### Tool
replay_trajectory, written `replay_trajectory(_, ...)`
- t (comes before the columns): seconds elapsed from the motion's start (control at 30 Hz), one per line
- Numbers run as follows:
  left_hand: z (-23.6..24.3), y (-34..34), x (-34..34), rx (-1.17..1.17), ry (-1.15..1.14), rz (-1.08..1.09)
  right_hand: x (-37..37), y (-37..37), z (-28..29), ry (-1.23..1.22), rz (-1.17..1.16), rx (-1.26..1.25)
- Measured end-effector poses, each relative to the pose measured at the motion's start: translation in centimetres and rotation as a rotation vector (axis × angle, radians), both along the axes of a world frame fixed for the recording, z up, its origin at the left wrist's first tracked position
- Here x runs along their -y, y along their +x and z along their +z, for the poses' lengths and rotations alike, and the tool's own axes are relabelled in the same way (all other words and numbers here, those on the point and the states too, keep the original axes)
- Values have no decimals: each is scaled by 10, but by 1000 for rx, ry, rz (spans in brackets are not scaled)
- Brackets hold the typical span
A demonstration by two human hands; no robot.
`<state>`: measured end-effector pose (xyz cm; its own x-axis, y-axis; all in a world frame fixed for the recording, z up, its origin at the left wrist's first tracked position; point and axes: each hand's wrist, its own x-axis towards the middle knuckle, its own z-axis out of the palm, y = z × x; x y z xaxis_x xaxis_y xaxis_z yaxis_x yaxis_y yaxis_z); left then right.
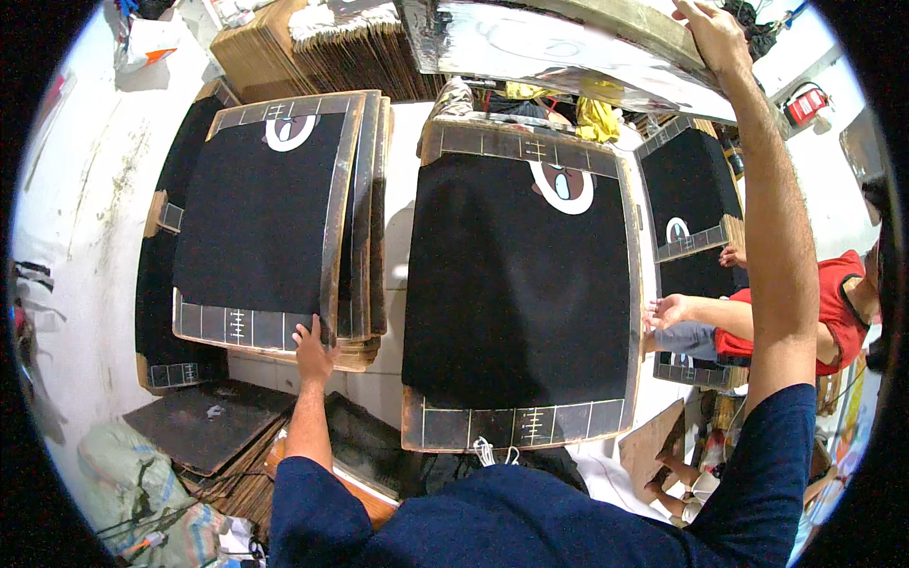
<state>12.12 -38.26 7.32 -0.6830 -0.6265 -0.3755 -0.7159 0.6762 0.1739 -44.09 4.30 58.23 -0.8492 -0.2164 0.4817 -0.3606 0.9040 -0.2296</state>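
Note:
My left hand (315, 354) touches the near right corner of a stack of flat boards (237, 324), its fingers spread. Over the top board lies black fabric (260, 218) with a round white-and-brown print at its far edge. My right arm reaches far forward, and my right hand (717, 38) grips the edge of a large shiny silver panel (568, 49), which stands tilted at the back. Right in front of me, another board (473, 428) carries black fabric (521, 293) with a similar print (565, 186). White cords (485, 451) hang by its near edge.
At right a person in a red top (838, 312) holds a hand (670, 310) close to the middle board. Beyond are more fabric-covered boards (691, 180) and a fire extinguisher (805, 104). Cardboard sheets (256, 52) stand at back left; dark panels (213, 421) and sacks (123, 473) lie near left.

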Motion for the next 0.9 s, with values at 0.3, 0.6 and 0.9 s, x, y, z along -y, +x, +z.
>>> replay_trajectory(0.3,62,-19,-27,144,-297,-220,23,59,5,-85,-91,-35)
replay_trajectory(0.6,109,-63,-149,196,-218,-314,9,59,2,-108,18,-23)
replay_trajectory(0.9,149,-62,-473,13,-90,-711,14,25,-11,-147,47,-71)
